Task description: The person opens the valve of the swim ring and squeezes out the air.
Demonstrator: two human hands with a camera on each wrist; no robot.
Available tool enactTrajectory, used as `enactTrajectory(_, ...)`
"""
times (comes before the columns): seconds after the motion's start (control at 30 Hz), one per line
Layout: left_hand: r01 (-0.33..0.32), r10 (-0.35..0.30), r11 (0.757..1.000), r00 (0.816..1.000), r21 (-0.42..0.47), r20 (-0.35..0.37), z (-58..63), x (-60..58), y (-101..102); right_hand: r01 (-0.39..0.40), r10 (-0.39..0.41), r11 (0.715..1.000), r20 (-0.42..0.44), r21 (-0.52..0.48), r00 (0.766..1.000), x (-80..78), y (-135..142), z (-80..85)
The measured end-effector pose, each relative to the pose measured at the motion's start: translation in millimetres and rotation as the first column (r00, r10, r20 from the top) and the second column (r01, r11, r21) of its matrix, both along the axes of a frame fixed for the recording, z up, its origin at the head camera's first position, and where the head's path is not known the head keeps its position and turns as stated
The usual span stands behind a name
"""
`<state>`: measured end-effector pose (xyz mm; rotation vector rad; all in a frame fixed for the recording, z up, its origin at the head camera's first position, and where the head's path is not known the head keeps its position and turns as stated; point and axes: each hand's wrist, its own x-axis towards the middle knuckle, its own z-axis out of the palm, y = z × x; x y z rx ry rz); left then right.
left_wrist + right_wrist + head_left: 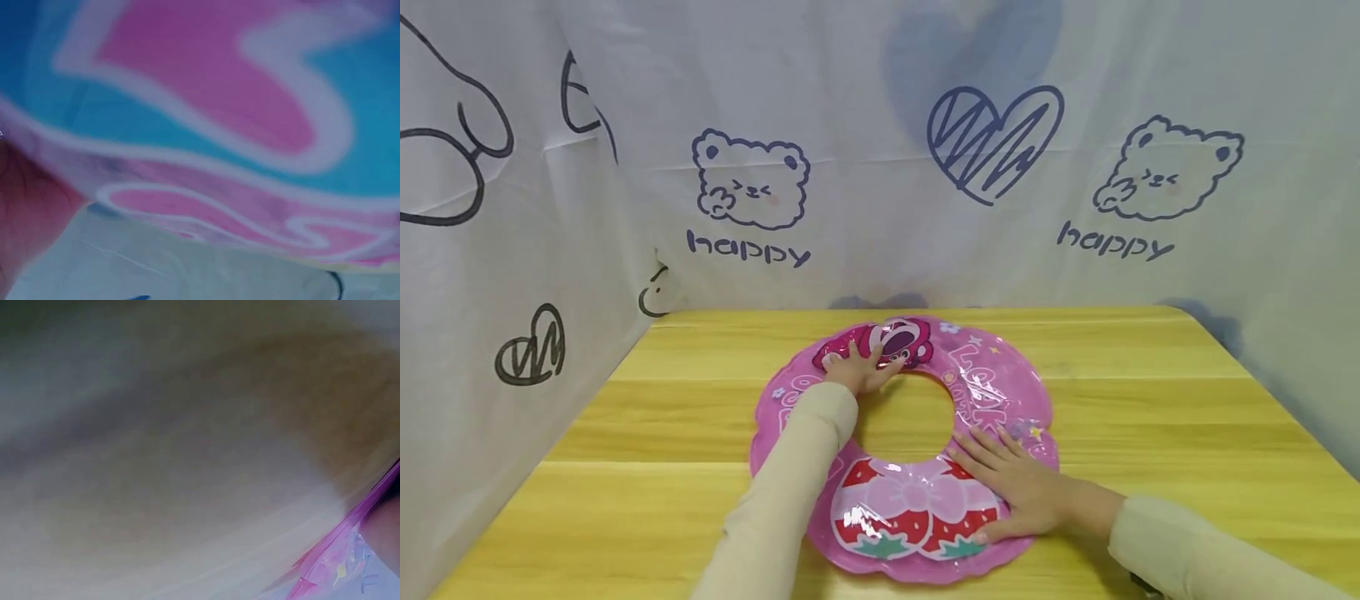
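Note:
A pink inflatable swim ring point(1028, 385), printed with a bear, strawberries and lettering, lies flat on the wooden table. Spread fingers of my left hand point(857, 372) rest on its far left part, over the bear print. My right hand point(1017, 483) lies with fingers spread on the near right part, beside the strawberries. Close up in the left wrist view, a pink and blue printed surface point(206, 94) fills most of the picture, with a bit of hand point(34, 215) at the left edge. The right wrist view is mostly blurred; a pink strip point(331, 550) shows at lower right.
The yellow wood-grain table point(1150, 400) extends on both sides of the ring. A white cloth point(865, 100) with drawn bears, hearts and the word "happy" hangs behind the table, and more cloth point(580, 267) hangs at the left.

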<state>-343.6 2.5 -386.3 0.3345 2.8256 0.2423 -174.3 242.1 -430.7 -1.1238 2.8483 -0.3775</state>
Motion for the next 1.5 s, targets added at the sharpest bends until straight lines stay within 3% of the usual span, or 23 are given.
enactTrajectory(0.1, -0.019, 0.019, 0.999, 1.0, -0.03, -0.008, 0.9, 3.5, 5.7, -0.002, 0.002, 1.0, 0.012, 0.004, 1.0, 0.1, -0.9, 1.5)
enactTrajectory(0.2, 0.021, -0.024, 0.998, 0.999, -0.054, -0.039, 2.9, 3.4, 15.6, 0.002, -0.002, 1.0, 0.037, 0.005, 0.999, 0.4, -1.6, 3.5)
enactTrajectory(0.27, 0.099, -0.101, 0.994, 0.993, -0.044, -0.053, 4.8, 2.0, 25.1, 0.01, -0.01, 1.0, 0.059, 0.005, 0.998, 0.5, -1.6, 5.1)
enactTrajectory(0.37, 0.253, -0.254, 0.967, 0.965, -0.033, -0.066, 5.5, 1.4, 42.5, 0.027, -0.028, 1.0, 0.092, 0.016, 0.995, 0.9, -0.3, 6.8)
enactTrajectory(0.43, 0.307, -0.309, 0.951, 0.949, -0.038, -0.058, 4.7, 3.0, 52.7, 0.026, -0.028, 0.999, 0.091, 0.029, 0.995, 0.9, 0.2, 7.6)
enactTrajectory(0.73, 0.28, -0.284, 0.945, 0.959, -0.17, -0.002, 2.2, 16.2, 76.1, 0.017, -0.019, 0.999, 0.043, 0.051, 0.999, 0.8, -0.9, 7.4)
enactTrajectory(0.83, 0.344, -0.353, 0.919, 0.936, -0.191, -0.009, 3.5, 24.3, 81.4, 0.018, -0.021, 0.999, 0.058, 0.05, 0.998, 0.8, -1.1, 7.2)
enactTrajectory(0.97, 0.435, -0.437, 0.895, 0.899, -0.093, 0.002, 7.0, 35.2, 88.5, 0.025, -0.029, 0.999, 0.083, 0.047, 0.996, 0.5, -1.2, 8.3)
enactTrajectory(1.07, 0.455, -0.454, 0.889, 0.891, -0.048, 0.024, 10.0, 39.8, 92.9, 0.037, -0.042, 0.998, 0.103, 0.051, 0.994, -0.1, -1.5, 9.6)
enactTrajectory(1.17, 0.466, -0.467, 0.879, 0.884, -0.1, 0.017, 10.6, 41.8, 96.6, 0.046, -0.052, 0.997, 0.111, 0.056, 0.992, -0.7, -2.3, 10.0)
enactTrajectory(1.23, 0.482, -0.492, 0.857, 0.87, -0.183, -0.012, 8.7, 42.5, 98.0, 0.039, -0.045, 0.997, 0.099, 0.059, 0.994, -1.0, -2.9, 9.5)
enactTrajectory(1.3, 0.501, -0.533, 0.819, 0.845, -0.279, -0.048, 5.2, 43.6, 98.6, 0.033, -0.039, 0.997, 0.09, 0.066, 0.995, -1.0, -3.4, 8.7)
enactTrajectory(1.4, 0.535, -0.618, 0.738, 0.781, -0.412, -0.091, 2.1, 47.3, 97.9, 0.029, -0.035, 0.997, 0.084, 0.072, 0.996, -0.7, -3.1, 7.8)
enactTrajectory(1.5, 0.575, -0.674, 0.68, 0.735, -0.455, -0.079, 3.4, 53.6, 97.4, 0.041, -0.047, 0.997, 0.081, 0.069, 0.996, -0.5, -1.6, 8.0)
